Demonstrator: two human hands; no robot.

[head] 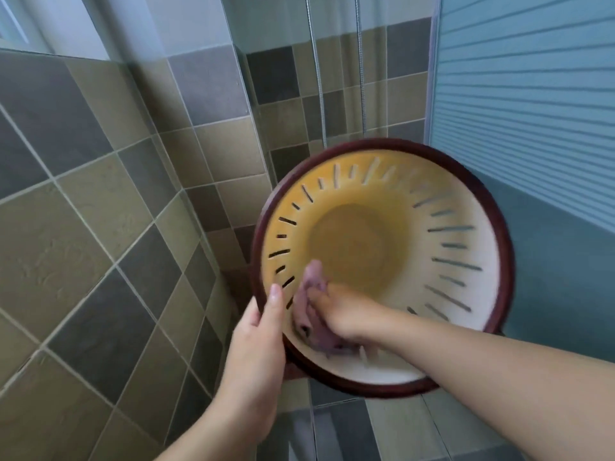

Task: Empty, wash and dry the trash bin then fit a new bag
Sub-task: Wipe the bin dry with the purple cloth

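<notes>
The round trash bin is held up and tilted, its mouth facing me. It has a dark red rim, a cream and yellow inside and slits round its wall. My left hand grips the rim at the lower left, thumb over the edge. My right hand reaches inside the bin and holds a purple cloth against the inner wall at the lower left. Motion blurs the cloth and the hand. The bin holds nothing else.
Grey and olive wall tiles fill the left and the back. A glass shower partition stands behind the bin, with a shower hose hanging beyond it. A blue ribbed door is close on the right.
</notes>
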